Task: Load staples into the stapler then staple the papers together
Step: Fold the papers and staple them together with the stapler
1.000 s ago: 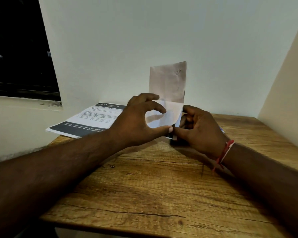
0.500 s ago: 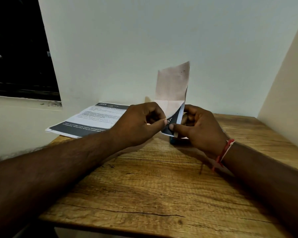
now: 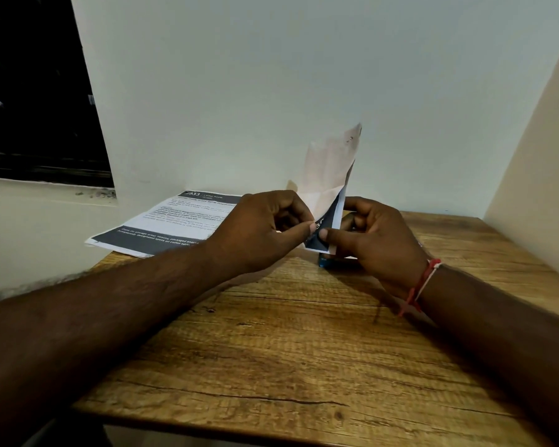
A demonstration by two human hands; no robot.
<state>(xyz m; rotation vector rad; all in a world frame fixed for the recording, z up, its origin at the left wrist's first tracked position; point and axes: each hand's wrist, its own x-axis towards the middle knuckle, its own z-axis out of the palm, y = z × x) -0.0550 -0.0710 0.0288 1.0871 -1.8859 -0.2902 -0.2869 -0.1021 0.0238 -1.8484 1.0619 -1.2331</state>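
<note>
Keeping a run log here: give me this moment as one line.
left hand: pinches folded paper | right hand: pinches same paper | blue item: on table, mostly hidden behind paper | printed sheets: flat, back left

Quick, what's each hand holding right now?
Left hand: pinching the upright paper.
Right hand: pinching the same paper, near its lower edge.

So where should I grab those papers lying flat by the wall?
Probably the near-left corner of the papers, pinched from the left. They lie flat on the table, but that corner seems to stick out past its edge, so a thumb can slip underneath.
</note>
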